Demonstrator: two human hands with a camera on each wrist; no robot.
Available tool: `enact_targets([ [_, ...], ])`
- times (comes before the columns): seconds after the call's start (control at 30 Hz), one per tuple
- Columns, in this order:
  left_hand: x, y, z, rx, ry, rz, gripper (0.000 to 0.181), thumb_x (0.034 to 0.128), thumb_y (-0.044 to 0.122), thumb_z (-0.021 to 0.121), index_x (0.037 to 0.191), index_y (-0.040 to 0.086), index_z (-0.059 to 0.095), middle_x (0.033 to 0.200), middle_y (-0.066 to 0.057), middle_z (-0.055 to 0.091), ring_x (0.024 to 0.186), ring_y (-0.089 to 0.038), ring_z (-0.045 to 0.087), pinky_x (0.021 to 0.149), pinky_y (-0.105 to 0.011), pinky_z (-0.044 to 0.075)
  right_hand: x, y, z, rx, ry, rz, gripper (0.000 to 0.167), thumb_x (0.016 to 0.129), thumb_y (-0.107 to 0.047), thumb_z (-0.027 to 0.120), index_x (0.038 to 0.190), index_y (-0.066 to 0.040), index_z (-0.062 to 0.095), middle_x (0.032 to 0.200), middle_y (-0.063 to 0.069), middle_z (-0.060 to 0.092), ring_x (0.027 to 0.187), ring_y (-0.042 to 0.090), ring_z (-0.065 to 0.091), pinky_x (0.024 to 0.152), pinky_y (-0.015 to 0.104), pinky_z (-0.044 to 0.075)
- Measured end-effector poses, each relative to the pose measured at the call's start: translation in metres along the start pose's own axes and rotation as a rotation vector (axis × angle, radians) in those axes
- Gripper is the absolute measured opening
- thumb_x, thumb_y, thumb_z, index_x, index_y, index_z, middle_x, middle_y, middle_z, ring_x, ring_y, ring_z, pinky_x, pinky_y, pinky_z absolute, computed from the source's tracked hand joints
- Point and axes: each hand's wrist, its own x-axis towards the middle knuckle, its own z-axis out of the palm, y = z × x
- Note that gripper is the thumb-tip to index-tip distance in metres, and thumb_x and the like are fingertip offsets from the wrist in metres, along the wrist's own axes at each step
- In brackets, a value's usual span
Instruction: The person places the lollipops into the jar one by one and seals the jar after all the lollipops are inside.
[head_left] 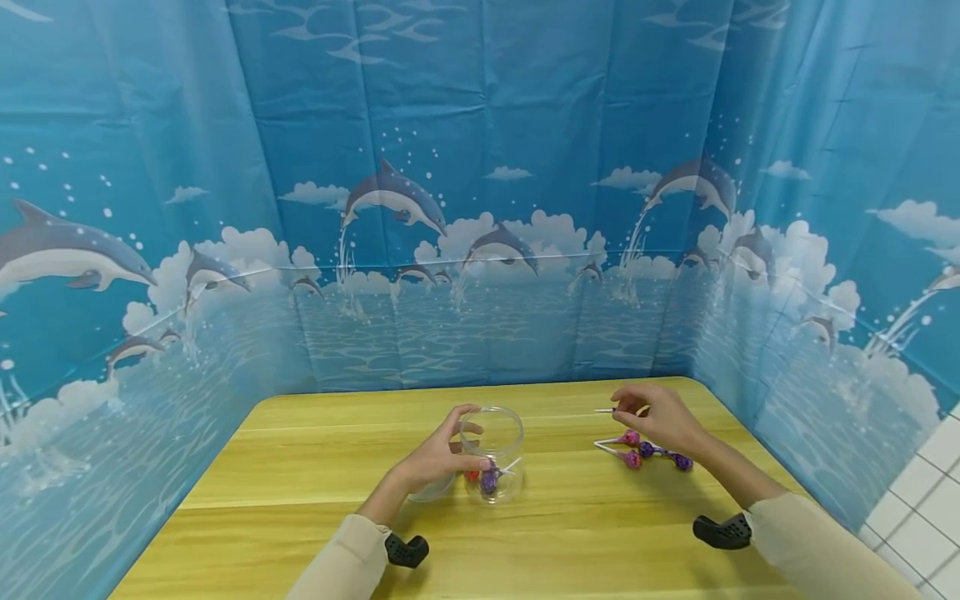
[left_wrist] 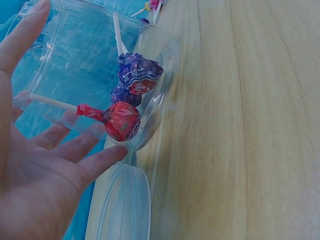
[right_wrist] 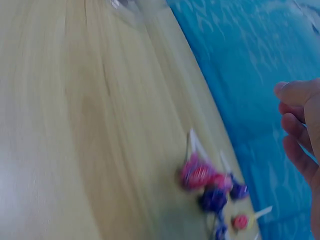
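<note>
My left hand (head_left: 431, 462) grips a clear jar (head_left: 491, 432), thumb and fingers spread round its wall. Inside, in the left wrist view, lie a red-wrapped lollipop (left_wrist: 121, 121) and purple ones (left_wrist: 140, 75), low in the tilted-looking jar. My right hand (head_left: 660, 417) hovers at the right over several lollipops, its fingers loosely bent. In the right wrist view nothing shows between the fingers of the right hand (right_wrist: 302, 120); pink (right_wrist: 196, 174), purple (right_wrist: 214, 199) and red (right_wrist: 240, 221) lollipops lie on the table below and beside it.
A clear round lid (left_wrist: 125, 205) lies on the wooden table (head_left: 300, 517), beside the jar and partly behind my left hand in the head view. A blue dolphin-print curtain (head_left: 480, 317) borders the table's back and sides. White tiles (head_left: 922, 508) show at the far right.
</note>
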Motion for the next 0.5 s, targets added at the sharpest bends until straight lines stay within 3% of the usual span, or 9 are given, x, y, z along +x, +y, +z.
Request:
enact_targets([
  [0.3,0.000,-0.001,-0.001,0.002,0.004,-0.001,0.080,0.0963,0.027,0.077,0.159,0.030,0.028,0.146,-0.016,0.044,0.118,-0.032,0.062,0.093,-0.045,0.055,-0.032,0.039,-0.008,-0.083,0.069,0.032,0.014,0.091,-0.003,0.077,0.105,-0.005,0.075,0.086,-0.007,0.071,0.076,0.011,0.067,0.067,0.031,0.058],
  [0.5,0.000,0.000,0.000,0.000,0.003,-0.003,0.081,0.0960,0.029,0.078,0.159,0.031,0.028,0.148,-0.018,0.043,0.118,-0.032,0.062,0.092,-0.045,0.055,-0.048,0.052,-0.015,-0.092,0.042,0.092,0.012,0.091,-0.008,0.077,0.103,-0.005,0.076,0.085,-0.007,0.070,0.075,0.009,0.065,0.064,0.031,0.055],
])
